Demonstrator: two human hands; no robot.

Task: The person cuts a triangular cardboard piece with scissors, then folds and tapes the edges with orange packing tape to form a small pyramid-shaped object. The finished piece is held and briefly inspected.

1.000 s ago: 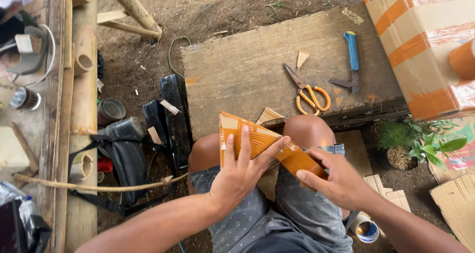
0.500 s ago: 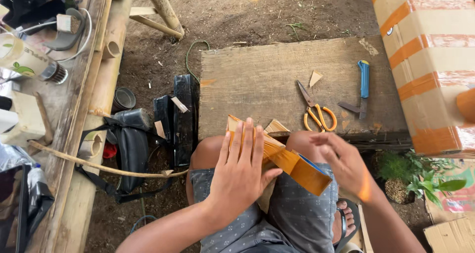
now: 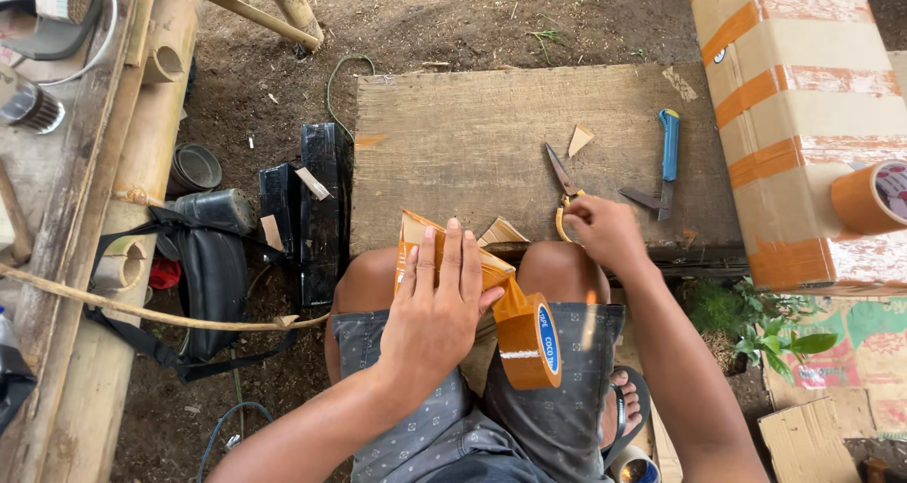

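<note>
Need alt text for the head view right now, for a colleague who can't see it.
Seated person's left hand presses a taped cardboard piece on their lap, tape roll hanging from it. Right hand grips scissors on a wooden board, beside a blue knife.

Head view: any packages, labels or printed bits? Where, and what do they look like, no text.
Large cardboard box: upper right, tan, orange tape bands.
Tape roll: on the lap, brown, blue-and-white core label, beside the left hand.
Second tape roll: right edge, orange-brown, white core.
Printed cardboard: lower right ground, green and red graphics.
Right hand: on the scissors.
</note>
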